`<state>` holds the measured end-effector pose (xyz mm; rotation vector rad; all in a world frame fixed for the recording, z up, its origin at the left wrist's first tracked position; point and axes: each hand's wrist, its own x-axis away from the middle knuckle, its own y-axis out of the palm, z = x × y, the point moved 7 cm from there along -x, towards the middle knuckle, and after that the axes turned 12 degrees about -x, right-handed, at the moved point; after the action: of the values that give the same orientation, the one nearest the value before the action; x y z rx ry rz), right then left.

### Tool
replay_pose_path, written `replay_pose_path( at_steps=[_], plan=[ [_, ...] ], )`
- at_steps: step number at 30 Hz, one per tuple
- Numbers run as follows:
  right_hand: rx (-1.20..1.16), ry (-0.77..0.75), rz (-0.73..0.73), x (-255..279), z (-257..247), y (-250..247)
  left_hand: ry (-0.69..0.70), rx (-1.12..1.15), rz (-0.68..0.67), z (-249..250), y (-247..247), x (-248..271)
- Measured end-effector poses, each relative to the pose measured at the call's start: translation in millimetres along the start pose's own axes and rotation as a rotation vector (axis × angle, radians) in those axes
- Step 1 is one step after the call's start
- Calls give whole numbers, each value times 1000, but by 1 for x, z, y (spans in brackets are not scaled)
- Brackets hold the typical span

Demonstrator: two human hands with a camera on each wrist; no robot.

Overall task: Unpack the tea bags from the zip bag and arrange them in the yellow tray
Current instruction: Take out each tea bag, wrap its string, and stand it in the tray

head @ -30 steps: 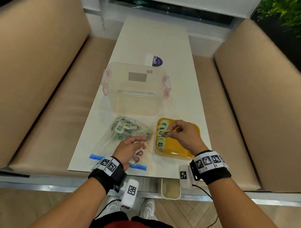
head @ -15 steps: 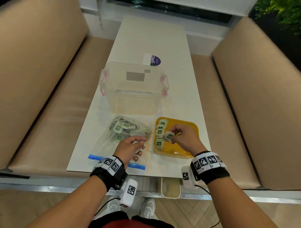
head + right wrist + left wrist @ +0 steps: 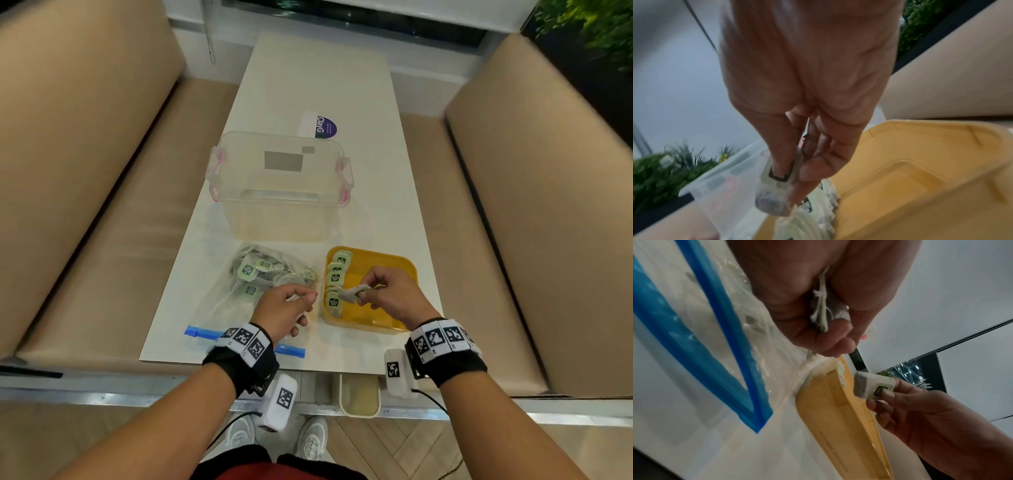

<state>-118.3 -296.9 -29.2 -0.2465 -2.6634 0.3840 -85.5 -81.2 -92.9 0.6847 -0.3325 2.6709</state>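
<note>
My right hand (image 3: 394, 294) pinched a small white paper tea bag with a green tag (image 3: 354, 292) in its grip above the yellow plastic tray (image 3: 383, 260), just right of the row of tea bags (image 3: 337, 277), while my left hand (image 3: 284, 308) clutched tea bags over the clear zip bag (image 3: 219, 308) on the tabletop (image 3: 325, 78).

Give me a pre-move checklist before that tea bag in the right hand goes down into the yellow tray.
1. Right hand pinches a tea bag: ok.
2. Held bag is over the yellow tray: ok.
3. Bare tray floor right of the row of bags: ok.
4. Left hand holds more tea bags: ok.
5. Zip bag emptied: not ok.
6. String snagged on the row: cannot tell.
</note>
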Motion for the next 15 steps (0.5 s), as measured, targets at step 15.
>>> replay_pose_path(
  at_steps=[15],
  plan=[
    [373,-50,-98,-4,-2,23,-47,-84,15,-12,15,-12]
  ],
)
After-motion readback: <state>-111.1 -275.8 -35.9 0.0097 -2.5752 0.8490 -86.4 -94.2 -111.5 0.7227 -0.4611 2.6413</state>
